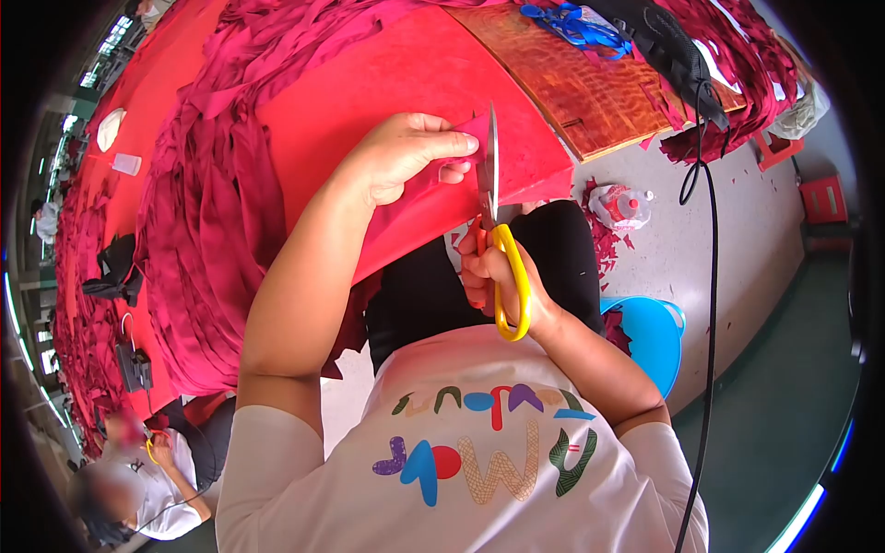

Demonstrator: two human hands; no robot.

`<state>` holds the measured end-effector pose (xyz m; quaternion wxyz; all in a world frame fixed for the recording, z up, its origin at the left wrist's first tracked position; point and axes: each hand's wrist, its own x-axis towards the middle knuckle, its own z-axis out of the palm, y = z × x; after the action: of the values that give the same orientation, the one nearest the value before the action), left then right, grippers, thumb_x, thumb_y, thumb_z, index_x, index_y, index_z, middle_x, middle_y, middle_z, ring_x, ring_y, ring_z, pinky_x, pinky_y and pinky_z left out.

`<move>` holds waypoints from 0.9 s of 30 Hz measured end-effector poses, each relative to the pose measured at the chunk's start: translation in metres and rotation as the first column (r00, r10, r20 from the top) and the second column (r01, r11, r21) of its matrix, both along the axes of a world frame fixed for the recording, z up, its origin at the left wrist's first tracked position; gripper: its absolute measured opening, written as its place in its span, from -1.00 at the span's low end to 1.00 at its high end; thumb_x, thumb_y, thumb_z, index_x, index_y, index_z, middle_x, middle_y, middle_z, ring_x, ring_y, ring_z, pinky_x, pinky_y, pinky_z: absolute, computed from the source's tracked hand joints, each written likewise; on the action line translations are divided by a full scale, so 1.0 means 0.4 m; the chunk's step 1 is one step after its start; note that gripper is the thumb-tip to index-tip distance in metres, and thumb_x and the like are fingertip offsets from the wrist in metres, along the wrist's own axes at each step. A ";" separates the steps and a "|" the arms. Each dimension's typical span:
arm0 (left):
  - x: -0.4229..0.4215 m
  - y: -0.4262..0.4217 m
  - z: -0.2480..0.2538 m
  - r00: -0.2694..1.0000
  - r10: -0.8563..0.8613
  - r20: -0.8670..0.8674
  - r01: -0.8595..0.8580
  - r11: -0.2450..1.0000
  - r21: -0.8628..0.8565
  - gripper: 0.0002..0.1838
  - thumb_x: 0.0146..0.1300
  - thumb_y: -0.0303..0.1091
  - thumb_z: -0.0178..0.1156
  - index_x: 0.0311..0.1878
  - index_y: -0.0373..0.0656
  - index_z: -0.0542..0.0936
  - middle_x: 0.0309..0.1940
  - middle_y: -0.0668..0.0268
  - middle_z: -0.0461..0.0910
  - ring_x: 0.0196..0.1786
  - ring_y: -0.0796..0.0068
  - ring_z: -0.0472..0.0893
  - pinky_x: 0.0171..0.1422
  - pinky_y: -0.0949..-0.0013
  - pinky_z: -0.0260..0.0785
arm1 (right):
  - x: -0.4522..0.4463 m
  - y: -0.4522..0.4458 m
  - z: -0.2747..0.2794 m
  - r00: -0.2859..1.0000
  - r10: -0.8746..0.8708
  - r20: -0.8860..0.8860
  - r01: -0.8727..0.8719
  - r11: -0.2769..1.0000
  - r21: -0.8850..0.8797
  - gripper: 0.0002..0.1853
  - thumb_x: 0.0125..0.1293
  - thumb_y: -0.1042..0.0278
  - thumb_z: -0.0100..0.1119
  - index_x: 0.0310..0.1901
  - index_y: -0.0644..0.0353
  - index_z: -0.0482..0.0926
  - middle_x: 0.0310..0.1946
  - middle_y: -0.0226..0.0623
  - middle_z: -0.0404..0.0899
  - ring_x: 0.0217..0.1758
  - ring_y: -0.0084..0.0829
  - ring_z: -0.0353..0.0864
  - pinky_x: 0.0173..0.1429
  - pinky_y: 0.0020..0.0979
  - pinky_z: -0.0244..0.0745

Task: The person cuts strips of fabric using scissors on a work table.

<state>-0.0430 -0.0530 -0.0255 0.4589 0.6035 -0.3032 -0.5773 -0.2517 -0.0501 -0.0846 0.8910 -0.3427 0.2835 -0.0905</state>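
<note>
My left hand [406,157] pinches a small piece of dark pink fabric [473,138] between thumb and fingers, above the red-covered table [387,83]. Wrapped round the handles of a pair of scissors [513,276], one yellow and one orange, is my right hand [498,272], over my lap at the table's edge. The blades point away from me and stand slightly apart, beside the fabric piece and close to my left fingertips. Part of the lower blade is hidden by the fabric.
Long dark pink fabric strips [207,194] lie in heaps on the left. A wooden board [572,92] carries blue cords [576,28]. A black cable [712,276] hangs at right, near a blue basket [659,350] and a plastic bottle [622,205]. Another person [171,479] sits lower left.
</note>
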 end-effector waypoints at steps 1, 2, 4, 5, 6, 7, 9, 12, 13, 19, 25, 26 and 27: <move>0.001 0.000 0.000 1.000 -0.004 -0.006 0.004 1.000 -0.003 -0.81 0.19 -0.34 0.29 -0.24 -0.28 0.62 -0.35 0.29 0.63 -0.33 0.56 0.59 -0.16 0.47 0.52 | 0.002 0.001 0.000 1.000 -0.008 0.001 0.008 1.000 0.031 -0.74 0.14 0.40 0.04 -0.14 0.26 0.31 -0.57 -0.47 0.22 -0.59 -0.63 0.19 -0.54 -0.57 0.15; 0.001 0.000 0.001 1.000 -0.003 -0.005 0.003 1.000 -0.002 -0.81 0.19 -0.34 0.29 -0.24 -0.28 0.62 -0.35 0.29 0.63 -0.33 0.56 0.59 -0.16 0.47 0.52 | 0.003 0.002 0.000 1.000 -0.007 0.002 0.007 0.999 0.032 -0.74 0.14 0.40 0.04 -0.14 0.26 0.31 -0.57 -0.47 0.22 -0.59 -0.63 0.19 -0.54 -0.57 0.15; 0.000 0.000 0.006 1.000 -0.008 0.005 0.008 1.000 0.008 -0.81 0.19 -0.35 0.29 -0.24 -0.28 0.62 -0.34 0.28 0.64 -0.33 0.56 0.60 -0.16 0.48 0.52 | 0.006 0.003 0.003 1.000 -0.006 0.008 0.006 0.999 0.043 -0.78 0.15 0.42 0.04 -0.18 0.23 0.31 -0.57 -0.49 0.21 -0.60 -0.65 0.17 -0.55 -0.57 0.11; -0.001 -0.001 0.007 1.000 -0.008 0.005 0.008 1.000 0.008 -0.81 0.19 -0.35 0.29 -0.24 -0.28 0.62 -0.34 0.28 0.64 -0.33 0.56 0.60 -0.16 0.48 0.52 | 0.007 0.004 0.005 1.000 -0.006 0.008 0.006 0.999 0.043 -0.78 0.15 0.42 0.04 -0.18 0.23 0.31 -0.57 -0.49 0.21 -0.60 -0.65 0.17 -0.55 -0.57 0.11; -0.002 -0.001 0.008 1.000 -0.003 0.010 0.003 1.000 0.010 -0.81 0.19 -0.35 0.29 -0.24 -0.29 0.62 -0.34 0.27 0.64 -0.32 0.55 0.60 -0.17 0.48 0.52 | 0.009 0.006 0.008 1.000 -0.010 0.016 0.009 0.999 0.051 -0.81 0.17 0.42 0.04 -0.20 0.21 0.31 -0.57 -0.49 0.21 -0.62 -0.66 0.16 -0.57 -0.57 0.09; -0.003 -0.001 0.008 1.000 0.002 0.015 -0.002 1.000 0.012 -0.81 0.19 -0.35 0.29 -0.24 -0.29 0.62 -0.34 0.26 0.63 -0.32 0.55 0.60 -0.17 0.48 0.53 | 0.009 0.007 0.009 1.000 -0.013 0.023 0.011 0.998 0.059 -0.84 0.18 0.42 0.03 -0.22 0.18 0.30 -0.58 -0.50 0.20 -0.63 -0.67 0.15 -0.58 -0.57 0.07; -0.001 -0.002 0.005 1.000 0.002 0.006 -0.002 1.000 0.012 -0.81 0.18 -0.36 0.29 -0.24 -0.29 0.62 -0.34 0.26 0.63 -0.31 0.54 0.60 -0.17 0.47 0.53 | 0.011 0.009 0.004 0.999 -0.008 0.036 0.005 0.998 0.067 -0.86 0.21 0.41 0.03 -0.25 0.16 0.30 -0.58 -0.51 0.20 -0.65 -0.67 0.13 -0.59 -0.58 0.06; -0.003 -0.003 0.002 1.000 0.007 0.017 -0.007 1.000 0.017 -0.83 0.21 -0.33 0.27 -0.26 -0.25 0.62 -0.38 0.31 0.62 -0.35 0.59 0.57 -0.23 0.51 0.47 | 0.011 0.009 -0.017 0.997 0.007 0.073 -0.013 0.997 0.077 -0.88 0.25 0.37 0.03 -0.28 0.13 0.30 -0.59 -0.53 0.19 -0.68 -0.68 0.12 -0.62 -0.59 0.03; -0.004 -0.003 0.002 0.999 0.012 0.038 -0.012 1.000 0.021 -0.84 0.23 -0.30 0.25 -0.28 -0.20 0.63 -0.43 0.37 0.60 -0.40 0.64 0.54 -0.28 0.56 0.40 | 0.011 0.009 -0.023 0.995 0.016 0.098 -0.024 0.997 0.079 -0.87 0.27 0.35 0.03 -0.29 0.12 0.29 -0.59 -0.54 0.18 -0.69 -0.69 0.11 -0.63 -0.60 0.02; 0.010 -0.006 -0.001 1.000 0.007 -0.028 -0.006 1.000 0.025 -0.84 0.15 -0.37 0.30 -0.31 -0.29 0.62 -0.38 0.26 0.61 -0.30 0.53 0.59 -0.22 0.48 0.54 | 0.011 0.016 -0.025 0.998 -0.005 0.063 0.002 0.999 0.043 -0.84 0.31 0.30 0.03 -0.35 0.11 0.29 -0.67 -0.55 0.14 -0.74 -0.68 0.12 -0.67 -0.59 0.00; 0.000 -0.004 0.006 1.000 0.017 0.022 -0.017 0.999 0.031 -0.85 0.21 -0.31 0.25 -0.33 -0.20 0.63 -0.46 0.38 0.58 -0.40 0.65 0.52 -0.31 0.55 0.39 | 0.011 0.019 -0.002 1.000 -0.025 -0.012 0.025 0.999 -0.035 -0.82 0.31 0.29 0.01 -0.40 0.13 0.30 -0.71 -0.49 0.20 -0.78 -0.63 0.18 -0.70 -0.57 0.07; -0.001 -0.003 0.007 1.000 0.017 0.022 -0.018 0.999 0.031 -0.85 0.21 -0.31 0.25 -0.33 -0.20 0.63 -0.46 0.38 0.58 -0.40 0.65 0.52 -0.31 0.55 0.39 | 0.011 0.020 -0.002 1.000 -0.024 -0.013 0.024 0.999 -0.035 -0.82 0.31 0.29 0.01 -0.40 0.13 0.30 -0.71 -0.49 0.20 -0.78 -0.63 0.18 -0.70 -0.57 0.07; -0.002 -0.002 0.008 0.999 0.022 0.024 -0.022 0.999 0.032 -0.85 0.22 -0.31 0.25 -0.33 -0.20 0.63 -0.46 0.38 0.57 -0.40 0.65 0.52 -0.32 0.56 0.39 | 0.011 0.020 -0.004 0.999 -0.029 -0.026 0.027 0.996 -0.090 -0.81 0.30 0.30 0.01 -0.41 0.15 0.31 -0.72 -0.47 0.22 -0.78 -0.61 0.22 -0.71 -0.55 0.11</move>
<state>-0.0438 -0.0538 -0.0221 0.4519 0.6209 -0.2928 -0.5697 -0.2473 -0.0419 -0.0861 0.8695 -0.3794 0.2960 -0.1109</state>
